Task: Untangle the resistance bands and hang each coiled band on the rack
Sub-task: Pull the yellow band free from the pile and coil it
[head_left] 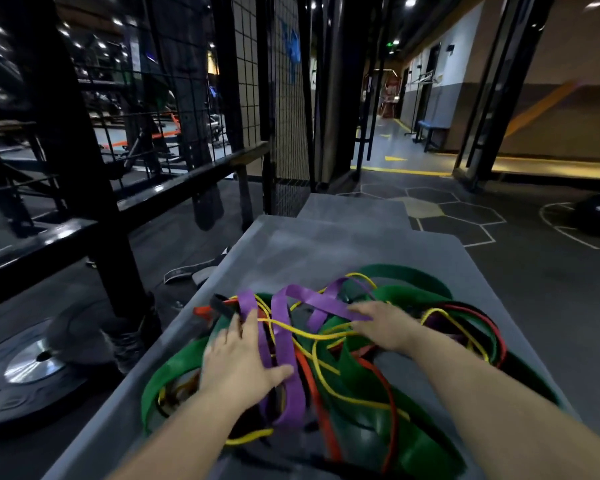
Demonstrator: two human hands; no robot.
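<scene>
A tangled heap of resistance bands lies on a grey box top [326, 251]: wide green bands [413, 282], purple bands [281, 323], thin yellow bands [312, 336], red bands [312, 386] and a black band [222, 306]. My left hand [239, 362] lies flat on the left side of the heap, fingers straight, over a purple band. My right hand [385, 323] rests on the middle of the heap, fingers stretched out toward a purple band; it is blurred. A black wire-mesh rack [250, 81] stands behind the box on the left.
A black steel frame rail [174, 188] runs along the left of the box. A weight plate [28, 368] lies on the floor at lower left, with a strap [187, 270] beside the box. A second grey box [354, 206] sits beyond. Open floor with hexagon markings [465, 216] lies to the right.
</scene>
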